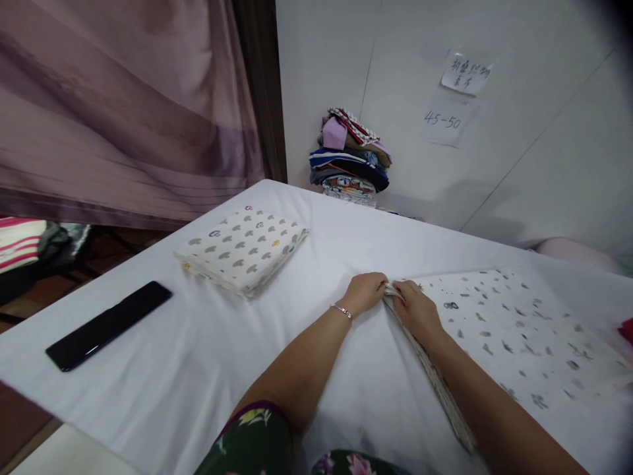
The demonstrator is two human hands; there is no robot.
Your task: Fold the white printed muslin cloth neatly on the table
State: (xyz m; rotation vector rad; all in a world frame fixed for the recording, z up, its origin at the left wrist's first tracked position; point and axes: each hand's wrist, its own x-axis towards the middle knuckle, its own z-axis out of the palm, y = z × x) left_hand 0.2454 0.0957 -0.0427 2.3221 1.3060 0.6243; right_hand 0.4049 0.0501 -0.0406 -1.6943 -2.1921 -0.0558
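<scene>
A white cloth with small grey prints (514, 330) lies spread flat on the right side of the white-covered table (198, 369). My left hand (364, 291) and my right hand (416, 309) meet at the cloth's far left corner. Both have their fingers closed, pinching the layered edge of the cloth. That folded edge runs from the hands back toward me under my right forearm. A bracelet sits on my left wrist.
A folded white cloth with grey mushroom prints (242, 249) lies at the table's left middle. A black phone (109, 324) rests near the left edge. A pile of folded coloured fabrics (350, 158) stands against the wall, with paper notes (465, 74) taped above. A purple curtain (123, 105) hangs on the left.
</scene>
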